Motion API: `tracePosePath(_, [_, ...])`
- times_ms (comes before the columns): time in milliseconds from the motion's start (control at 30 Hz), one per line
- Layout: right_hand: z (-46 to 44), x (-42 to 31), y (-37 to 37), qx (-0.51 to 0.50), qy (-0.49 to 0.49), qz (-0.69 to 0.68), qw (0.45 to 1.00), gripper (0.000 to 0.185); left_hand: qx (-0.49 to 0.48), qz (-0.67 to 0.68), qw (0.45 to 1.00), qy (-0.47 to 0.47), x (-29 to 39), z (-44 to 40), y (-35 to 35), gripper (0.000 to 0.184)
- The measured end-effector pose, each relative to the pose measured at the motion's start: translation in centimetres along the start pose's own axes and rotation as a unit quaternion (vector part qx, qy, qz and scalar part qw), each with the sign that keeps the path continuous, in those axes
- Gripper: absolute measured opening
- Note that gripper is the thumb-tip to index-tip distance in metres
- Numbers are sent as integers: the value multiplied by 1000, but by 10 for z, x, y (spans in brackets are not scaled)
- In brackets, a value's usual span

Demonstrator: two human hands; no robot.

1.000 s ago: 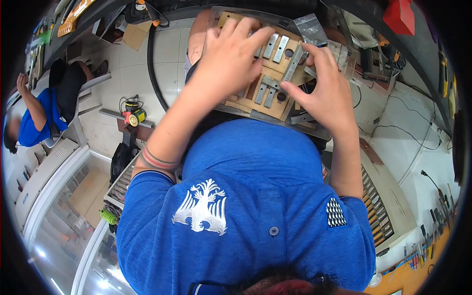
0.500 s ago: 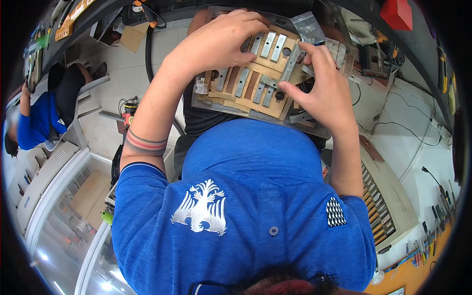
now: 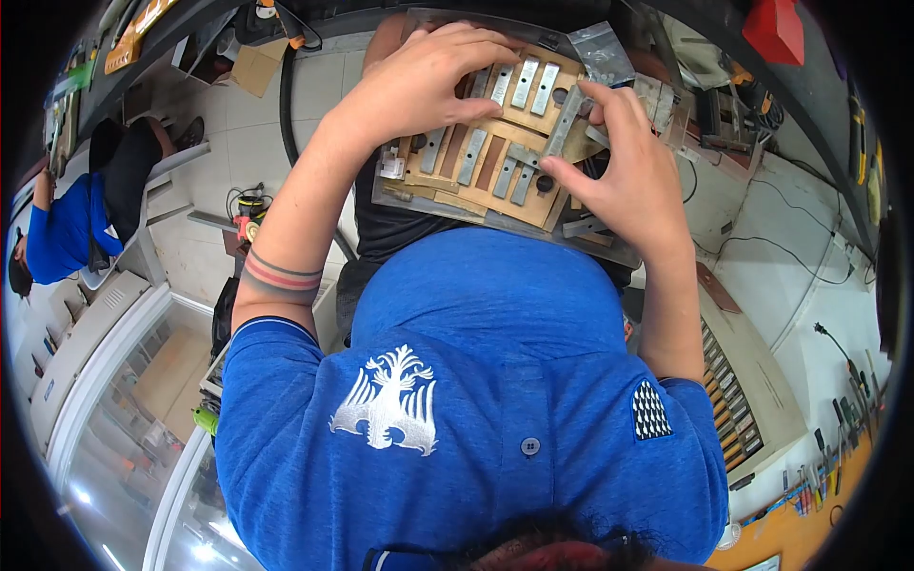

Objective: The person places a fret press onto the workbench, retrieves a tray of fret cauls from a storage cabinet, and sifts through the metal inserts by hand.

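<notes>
A wooden frame (image 3: 495, 121) holds rows of small silvery metal plates, each with a hole, in front of my belly. My left hand (image 3: 433, 81) lies over its upper left part, thumb and fingers apart around the upper row's plates (image 3: 523, 84). Some of that row is hidden under the fingers. At the right end, my right hand (image 3: 628, 171) grips a long grey metal bar (image 3: 566, 124) lengthwise between thumb and forefinger. The bar slants across the frame's right edge. Beside its lower end are a short metal crosspiece (image 3: 522, 155) and lower-row plates (image 3: 470, 157).
A clear plastic bag (image 3: 600, 52) lies behind the frame. Cables (image 3: 781, 238) run along the floor at right. Hand tools (image 3: 828, 466) line the lower right bench. Another person in a blue shirt (image 3: 67, 228) sits at far left.
My left hand has shifted slightly left and its thumb has moved a little right. More of the upper row shows between its fingers. The right hand stays nearly still on the bar.
</notes>
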State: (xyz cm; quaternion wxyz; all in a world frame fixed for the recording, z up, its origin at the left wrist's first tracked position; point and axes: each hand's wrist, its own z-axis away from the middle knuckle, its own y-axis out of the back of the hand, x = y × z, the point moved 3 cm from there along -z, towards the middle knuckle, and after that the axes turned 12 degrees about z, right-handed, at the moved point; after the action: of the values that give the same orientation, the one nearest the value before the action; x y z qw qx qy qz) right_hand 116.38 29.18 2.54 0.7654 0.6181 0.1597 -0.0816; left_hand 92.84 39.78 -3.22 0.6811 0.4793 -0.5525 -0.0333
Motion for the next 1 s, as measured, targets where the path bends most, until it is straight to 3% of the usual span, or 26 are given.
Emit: tracePosePath(1000, [-2,3,-3,2,9,9,1000,82,15,58,998,-3,-3,-1,3,49])
